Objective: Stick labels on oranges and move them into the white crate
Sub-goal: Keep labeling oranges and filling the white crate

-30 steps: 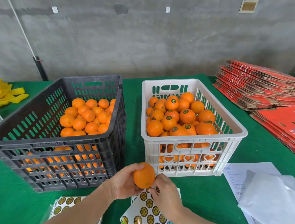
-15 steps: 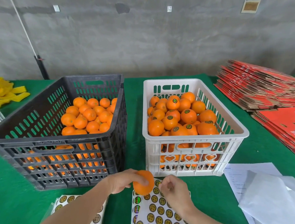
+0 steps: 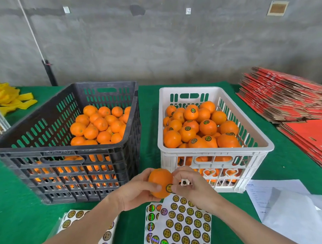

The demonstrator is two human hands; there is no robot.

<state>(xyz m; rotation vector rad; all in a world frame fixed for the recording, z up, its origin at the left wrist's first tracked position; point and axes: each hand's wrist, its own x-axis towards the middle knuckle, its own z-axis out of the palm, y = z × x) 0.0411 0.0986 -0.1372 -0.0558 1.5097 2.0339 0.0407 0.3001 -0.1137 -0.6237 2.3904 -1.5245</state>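
Orange came up, now just before the white crate: left hand cups it, right hand pinches a label on. Firm, light, probably slick-ish; grip its sides.

A bare grey concrete wall rises behind a table covered in green cloth.

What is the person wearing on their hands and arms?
Nothing that shows. The left hand and right hand are bare, with no gloves or rings in view. The left forearm and right forearm are bare to the picture's edge: no sleeves, watch or bracelet.
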